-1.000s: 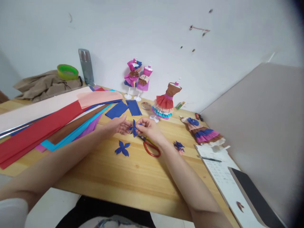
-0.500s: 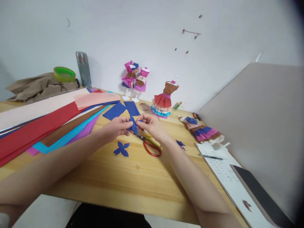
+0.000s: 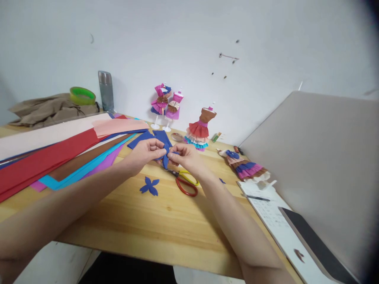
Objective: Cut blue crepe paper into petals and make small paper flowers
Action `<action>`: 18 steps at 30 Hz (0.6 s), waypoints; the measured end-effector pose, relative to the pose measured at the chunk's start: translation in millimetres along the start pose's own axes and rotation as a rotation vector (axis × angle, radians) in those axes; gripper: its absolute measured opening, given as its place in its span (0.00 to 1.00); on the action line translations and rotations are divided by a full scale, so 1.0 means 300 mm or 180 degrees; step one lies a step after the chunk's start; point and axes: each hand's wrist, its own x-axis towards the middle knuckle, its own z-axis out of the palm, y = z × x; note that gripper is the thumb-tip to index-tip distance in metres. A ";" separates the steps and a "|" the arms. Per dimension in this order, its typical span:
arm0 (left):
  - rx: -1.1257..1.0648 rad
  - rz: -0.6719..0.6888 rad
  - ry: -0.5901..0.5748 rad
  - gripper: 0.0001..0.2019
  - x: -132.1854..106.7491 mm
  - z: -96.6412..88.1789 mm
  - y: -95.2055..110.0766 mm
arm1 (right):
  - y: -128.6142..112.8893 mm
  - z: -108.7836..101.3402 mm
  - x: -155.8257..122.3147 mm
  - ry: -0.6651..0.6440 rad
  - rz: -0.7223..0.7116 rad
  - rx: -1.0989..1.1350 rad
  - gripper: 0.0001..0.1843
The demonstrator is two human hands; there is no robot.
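Note:
Between my two hands is a blue crepe-paper flower cutout (image 3: 166,161), pinched by fingers on both sides. My left hand (image 3: 147,153) grips its left petals, and my right hand (image 3: 184,156) grips the right side; the fingers partly cover it. A second blue four-petal cutout (image 3: 149,186) lies flat on the wooden table (image 3: 142,225), nearer to me. Scissors with one red and one yellow handle (image 3: 187,185) rest just below my right hand, their blades partly hidden. Behind my hands lie folded pieces of blue paper (image 3: 161,137).
Long coloured paper sheets (image 3: 71,152) cover the left side. Mini dress forms in paper dresses (image 3: 198,130) stand at the back, near a bottle (image 3: 106,91) and green tape roll (image 3: 82,96). At right lie another paper dress (image 3: 247,167), a white board (image 3: 266,213) and a pen (image 3: 257,197).
My view has tilted slightly up and turned right. Both hands keep their pinch on the blue flower cutout, whose petals have shifted a little between the fingers.

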 end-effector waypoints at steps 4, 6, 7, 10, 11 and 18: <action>-0.0754 -0.0598 -0.0155 0.20 -0.002 -0.005 -0.001 | 0.001 0.009 0.008 0.0340 -0.0238 0.0019 0.12; -0.1041 -0.0887 -0.0167 0.22 0.002 -0.013 -0.009 | 0.003 0.014 0.012 0.0542 -0.0271 0.0097 0.12; -0.1154 -0.0976 -0.0176 0.22 0.005 -0.017 -0.015 | 0.004 0.016 0.014 0.0643 -0.0273 0.0145 0.12; -0.1381 -0.1119 -0.0152 0.20 0.011 -0.026 -0.039 | 0.007 0.021 0.015 0.0885 -0.0298 0.0342 0.12; -0.1426 -0.1173 -0.0111 0.20 0.011 -0.027 -0.047 | 0.009 0.023 0.015 0.0956 -0.0324 0.0436 0.12; -0.1099 -0.0980 0.0000 0.15 -0.010 0.008 -0.058 | 0.027 0.025 0.018 0.1156 -0.0353 0.0977 0.12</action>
